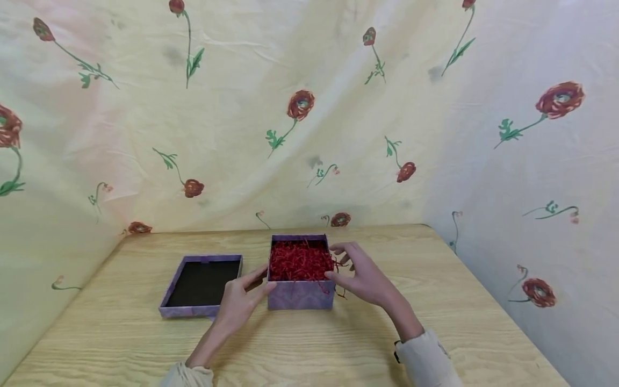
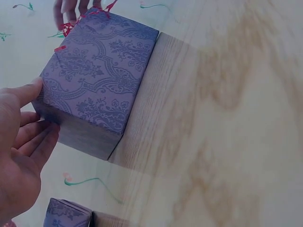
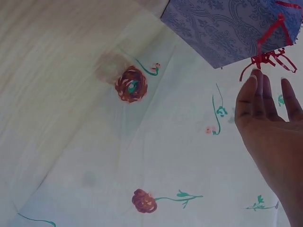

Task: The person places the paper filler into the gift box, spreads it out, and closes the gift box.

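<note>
A purple patterned box [image 1: 300, 295] stands upright on the table, filled with red shredded paper [image 1: 301, 260]. Some strands hang over its front and right edges. The left hand [image 1: 237, 303] rests its fingertips on the box's left side, the thumb at the front left corner; in the left wrist view that hand [image 2: 21, 151] touches the box [image 2: 94, 71] with nearly straight fingers. At the right side the right hand [image 1: 365, 277] has its fingers loosely bent beside the hanging strands. The right wrist view shows this hand [image 3: 270, 118] just off the box [image 3: 227, 28], near red strands [image 3: 265, 58].
A shallow purple lid [image 1: 188, 311] with a black inside lies left of the box, its inside facing up, partly behind the left hand. The wooden table [image 1: 300, 349] meets a flowered cloth [image 1: 232, 134] at the back and sides.
</note>
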Tool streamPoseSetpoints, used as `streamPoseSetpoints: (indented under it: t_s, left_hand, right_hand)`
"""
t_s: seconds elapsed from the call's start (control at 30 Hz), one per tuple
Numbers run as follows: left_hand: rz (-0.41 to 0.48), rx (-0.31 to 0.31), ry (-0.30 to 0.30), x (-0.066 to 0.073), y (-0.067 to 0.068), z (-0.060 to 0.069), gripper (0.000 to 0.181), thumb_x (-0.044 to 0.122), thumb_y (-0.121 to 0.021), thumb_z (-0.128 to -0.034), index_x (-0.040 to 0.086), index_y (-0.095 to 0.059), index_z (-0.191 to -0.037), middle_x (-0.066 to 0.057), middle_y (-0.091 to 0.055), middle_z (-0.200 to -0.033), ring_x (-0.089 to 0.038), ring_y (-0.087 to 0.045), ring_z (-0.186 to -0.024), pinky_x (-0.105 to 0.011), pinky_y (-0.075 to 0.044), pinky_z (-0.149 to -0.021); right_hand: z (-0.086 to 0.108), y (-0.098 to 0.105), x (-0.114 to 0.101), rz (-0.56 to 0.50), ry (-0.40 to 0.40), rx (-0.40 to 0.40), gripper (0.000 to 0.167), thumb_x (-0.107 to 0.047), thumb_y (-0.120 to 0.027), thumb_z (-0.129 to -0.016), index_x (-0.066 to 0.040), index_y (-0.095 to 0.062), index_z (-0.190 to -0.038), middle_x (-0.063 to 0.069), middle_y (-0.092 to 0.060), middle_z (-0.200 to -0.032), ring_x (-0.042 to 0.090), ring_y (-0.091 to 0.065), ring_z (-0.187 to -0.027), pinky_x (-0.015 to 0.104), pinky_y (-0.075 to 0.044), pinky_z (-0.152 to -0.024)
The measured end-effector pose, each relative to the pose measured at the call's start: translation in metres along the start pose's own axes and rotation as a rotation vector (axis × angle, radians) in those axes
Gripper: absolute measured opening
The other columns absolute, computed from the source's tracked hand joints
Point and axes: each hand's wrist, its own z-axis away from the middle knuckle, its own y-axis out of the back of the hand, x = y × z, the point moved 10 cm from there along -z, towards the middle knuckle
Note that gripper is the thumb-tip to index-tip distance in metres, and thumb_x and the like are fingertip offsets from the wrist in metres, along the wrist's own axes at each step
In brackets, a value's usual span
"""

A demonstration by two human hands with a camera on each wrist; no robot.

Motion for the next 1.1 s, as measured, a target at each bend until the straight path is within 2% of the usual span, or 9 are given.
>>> streamPoseSetpoints:
  t_s: [0.13,0.23,0.4,0.53,0.7,0.83,0.97,1.1]
  left_hand:
    - [-0.001,0.003,-0.014,0.001,0.001,-0.001,0.053,0.024,-0.078,-0.0956,0.005,-0.063,-0.143,-0.013,-0.064,-0.139,-0.034,-0.065,-0.121,-0.039,-0.056,-0.097]
    - [0.004,0.003,-0.024,0.001,0.001,-0.001,0.052,0.023,-0.078,-0.0957,0.004,-0.063,-0.142,-0.014,-0.064,-0.138,-0.034,-0.065,-0.121,-0.040,-0.055,-0.097]
    - [0.017,0.006,-0.032,0.002,0.001,0.001,0.051,0.021,-0.077,-0.0962,0.004,-0.063,-0.142,-0.015,-0.064,-0.137,-0.034,-0.066,-0.120,-0.041,-0.055,-0.097]
    - [0.016,0.005,-0.037,0.003,0.001,0.000,0.050,0.021,-0.077,-0.0964,0.004,-0.064,-0.142,-0.015,-0.065,-0.137,-0.034,-0.066,-0.120,-0.040,-0.056,-0.097]
    - [0.004,0.011,-0.047,0.003,0.001,-0.001,0.050,0.021,-0.077,-0.0960,0.004,-0.064,-0.141,-0.016,-0.065,-0.136,-0.034,-0.067,-0.118,-0.041,-0.056,-0.096]
    - [0.009,0.009,-0.053,0.003,0.001,-0.001,0.049,0.020,-0.077,-0.0963,0.004,-0.064,-0.141,-0.016,-0.065,-0.136,-0.034,-0.067,-0.119,-0.041,-0.056,-0.096]
    - [0.020,0.007,-0.044,0.003,0.001,0.000,0.050,0.020,-0.077,-0.0962,0.004,-0.064,-0.141,-0.016,-0.065,-0.137,-0.034,-0.066,-0.120,-0.040,-0.056,-0.096]
    - [0.024,0.007,-0.043,0.003,0.001,0.001,0.050,0.020,-0.077,-0.0962,0.004,-0.064,-0.141,-0.015,-0.065,-0.137,-0.034,-0.066,-0.120,-0.040,-0.056,-0.097]
  right_hand:
    - [0.008,-0.005,0.010,-0.054,-0.100,-0.050,0.068,-0.031,-0.080,-0.094,-0.007,-0.048,-0.148,0.015,-0.055,-0.130,0.028,-0.057,-0.107,0.049,-0.054,-0.083]
    - [0.011,-0.012,0.018,-0.083,-0.175,-0.081,0.074,-0.034,-0.083,-0.091,-0.006,-0.047,-0.149,0.013,-0.056,-0.125,0.029,-0.057,-0.104,0.042,-0.054,-0.078]
    - [0.014,-0.024,0.021,-0.084,-0.224,-0.087,0.080,-0.035,-0.087,-0.087,-0.003,-0.047,-0.148,0.010,-0.057,-0.116,0.023,-0.060,-0.092,0.035,-0.055,-0.072]
    - [0.013,-0.026,0.017,-0.042,-0.195,-0.052,0.068,-0.026,-0.086,-0.088,0.000,-0.053,-0.142,0.007,-0.058,-0.108,0.018,-0.059,-0.084,0.032,-0.055,-0.069]
    - [0.011,-0.023,0.006,0.041,-0.079,-0.014,0.038,-0.011,-0.081,-0.091,0.000,-0.064,-0.123,0.002,-0.059,-0.099,0.015,-0.057,-0.083,0.029,-0.054,-0.070]
    - [0.013,-0.021,0.000,0.083,0.006,-0.017,0.022,-0.011,-0.077,-0.095,-0.004,-0.069,-0.114,-0.003,-0.058,-0.096,0.010,-0.055,-0.080,0.026,-0.052,-0.067]
    - [0.014,-0.020,-0.001,0.055,0.049,-0.035,0.009,-0.014,-0.073,-0.099,-0.009,-0.071,-0.107,-0.005,-0.057,-0.094,0.007,-0.054,-0.075,0.025,-0.052,-0.062]
    - [0.014,-0.018,-0.001,-0.006,0.064,-0.046,0.004,-0.012,-0.070,-0.101,-0.010,-0.072,-0.101,-0.005,-0.057,-0.092,0.008,-0.054,-0.072,0.026,-0.051,-0.059]
